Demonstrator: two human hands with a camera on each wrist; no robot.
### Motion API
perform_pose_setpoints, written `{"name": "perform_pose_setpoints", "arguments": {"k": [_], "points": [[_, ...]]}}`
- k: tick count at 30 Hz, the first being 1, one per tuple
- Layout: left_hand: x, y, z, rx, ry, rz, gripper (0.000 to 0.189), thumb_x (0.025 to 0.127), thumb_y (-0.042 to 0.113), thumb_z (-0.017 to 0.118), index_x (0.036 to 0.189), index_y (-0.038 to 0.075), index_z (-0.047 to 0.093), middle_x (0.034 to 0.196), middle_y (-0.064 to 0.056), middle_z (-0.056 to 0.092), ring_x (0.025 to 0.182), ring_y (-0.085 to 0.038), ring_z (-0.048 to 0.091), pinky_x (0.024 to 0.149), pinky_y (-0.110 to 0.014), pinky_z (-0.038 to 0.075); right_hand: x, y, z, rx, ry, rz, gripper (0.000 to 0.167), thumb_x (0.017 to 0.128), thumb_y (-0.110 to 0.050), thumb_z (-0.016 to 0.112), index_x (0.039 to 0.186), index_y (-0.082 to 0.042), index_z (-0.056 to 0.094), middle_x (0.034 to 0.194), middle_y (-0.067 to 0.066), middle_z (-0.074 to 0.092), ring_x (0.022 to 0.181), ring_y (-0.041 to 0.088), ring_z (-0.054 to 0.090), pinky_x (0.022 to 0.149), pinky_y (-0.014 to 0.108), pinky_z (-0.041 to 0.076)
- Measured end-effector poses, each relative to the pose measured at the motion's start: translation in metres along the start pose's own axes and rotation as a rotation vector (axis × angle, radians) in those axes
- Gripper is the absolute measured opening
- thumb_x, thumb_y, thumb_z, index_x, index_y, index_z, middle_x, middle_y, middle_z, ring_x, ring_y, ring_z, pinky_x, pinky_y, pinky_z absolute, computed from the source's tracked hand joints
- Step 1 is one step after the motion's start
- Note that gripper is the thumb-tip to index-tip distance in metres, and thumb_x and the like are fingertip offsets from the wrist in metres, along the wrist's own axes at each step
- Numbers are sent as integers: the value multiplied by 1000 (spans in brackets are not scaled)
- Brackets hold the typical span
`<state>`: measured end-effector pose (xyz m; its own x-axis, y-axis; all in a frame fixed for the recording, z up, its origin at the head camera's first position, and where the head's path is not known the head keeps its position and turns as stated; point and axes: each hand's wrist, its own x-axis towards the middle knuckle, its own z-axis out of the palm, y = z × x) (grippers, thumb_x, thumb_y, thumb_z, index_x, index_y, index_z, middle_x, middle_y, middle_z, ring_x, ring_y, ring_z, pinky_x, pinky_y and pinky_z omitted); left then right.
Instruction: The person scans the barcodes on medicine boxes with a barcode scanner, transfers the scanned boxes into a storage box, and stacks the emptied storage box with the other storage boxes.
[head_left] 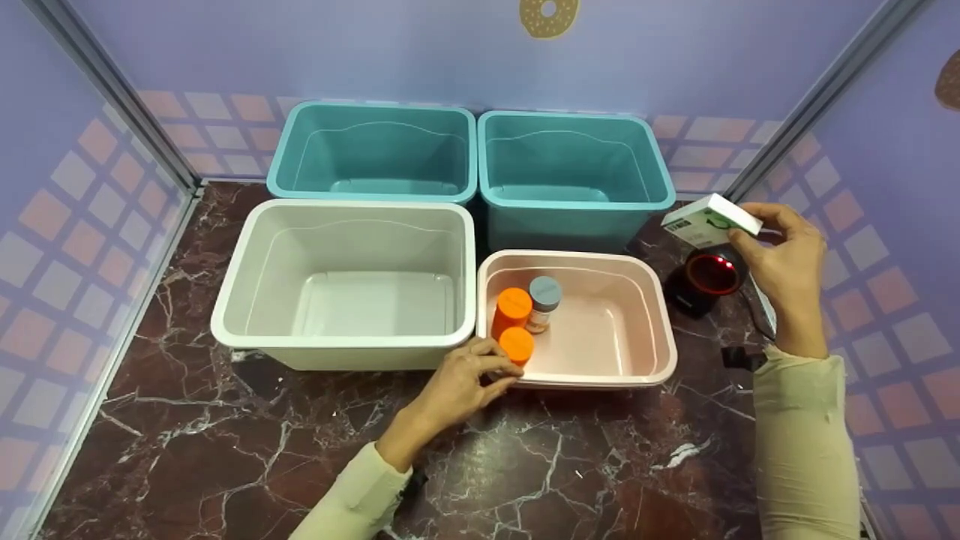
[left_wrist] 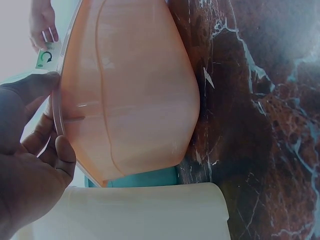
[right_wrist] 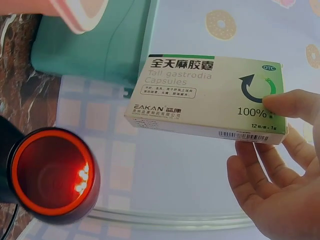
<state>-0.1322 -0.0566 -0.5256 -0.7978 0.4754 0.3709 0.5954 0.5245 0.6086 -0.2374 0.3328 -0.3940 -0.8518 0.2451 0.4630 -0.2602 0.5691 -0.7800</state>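
Note:
My right hand (head_left: 791, 259) pinches a white and green medicine box (right_wrist: 210, 95) by one end, thumb on its printed face and fingers underneath. The box is held tilted above and beside a black barcode scanner (head_left: 709, 277) whose round window glows red. A barcode shows on the box's narrow side in the right wrist view. My left hand (head_left: 469, 379) grips the rim of the pink bin (head_left: 600, 382) at its near left corner. Inside that bin, close to the hand, stand two orange-capped bottles (head_left: 514, 304) and a grey-capped bottle (head_left: 545, 292).
A white bin (head_left: 345, 341) stands left of the pink one. Two teal bins (head_left: 375, 199) line the back by the wall. The scanner's cable runs along the right side of the dark marbled table (head_left: 247, 450). Patterned panels enclose the left, back and right.

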Motion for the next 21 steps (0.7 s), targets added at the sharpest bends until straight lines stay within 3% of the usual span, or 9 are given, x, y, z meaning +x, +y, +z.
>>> {"name": "perform_pose_setpoints", "arguments": {"k": [4, 12, 21], "points": [[0, 0, 0, -7, -1, 0, 11, 89, 25, 76, 98, 20, 80, 95, 3, 67, 93, -14, 60, 84, -29, 52, 4, -6, 6, 16, 9, -7, 28, 79, 6, 72, 107, 8, 71, 86, -23, 65, 83, -3, 61, 76, 10, 49], [0, 1, -2, -11, -25, -24, 12, 88, 24, 76, 99, 20, 79, 97, 3, 67, 94, -14, 60, 87, -31, 53, 21, 8, 21, 50, 29, 20, 27, 79, 5, 73, 106, 2, 73, 86, -21, 66, 82, -2, 61, 75, 10, 50], [0, -1, -1, -6, -27, -19, 11, 90, 24, 75, 99, 21, 79, 96, 4, 67, 95, -15, 60, 87, -32, 52, 28, -6, 36, 129, 40, 44, 26, 79, 6, 71, 104, -1, 74, 88, -14, 67, 82, 2, 62, 72, 11, 51]]}}
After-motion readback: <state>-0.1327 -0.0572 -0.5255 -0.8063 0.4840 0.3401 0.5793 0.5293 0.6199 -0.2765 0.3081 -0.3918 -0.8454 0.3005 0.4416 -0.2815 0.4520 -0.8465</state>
